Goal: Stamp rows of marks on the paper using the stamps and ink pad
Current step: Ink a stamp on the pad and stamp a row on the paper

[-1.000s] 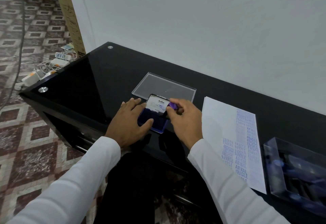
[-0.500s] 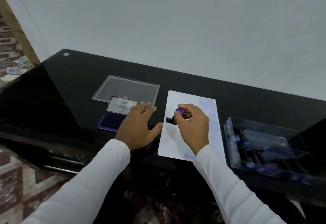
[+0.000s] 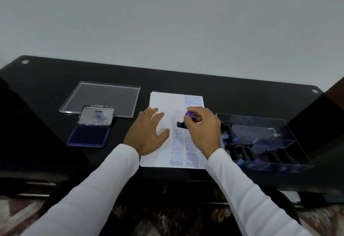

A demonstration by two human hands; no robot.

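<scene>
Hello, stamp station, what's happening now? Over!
Left hand flat on the paper. Right hand grips the stamp, down on the paper above the printed rows. Nothing in the way.

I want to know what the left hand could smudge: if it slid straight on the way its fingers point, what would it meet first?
The left hand lies flat on the paper, fingers pointing away and slightly right. Ahead is bare paper, then probably the faint marks at the far corner; the angle is uncertain.
</scene>
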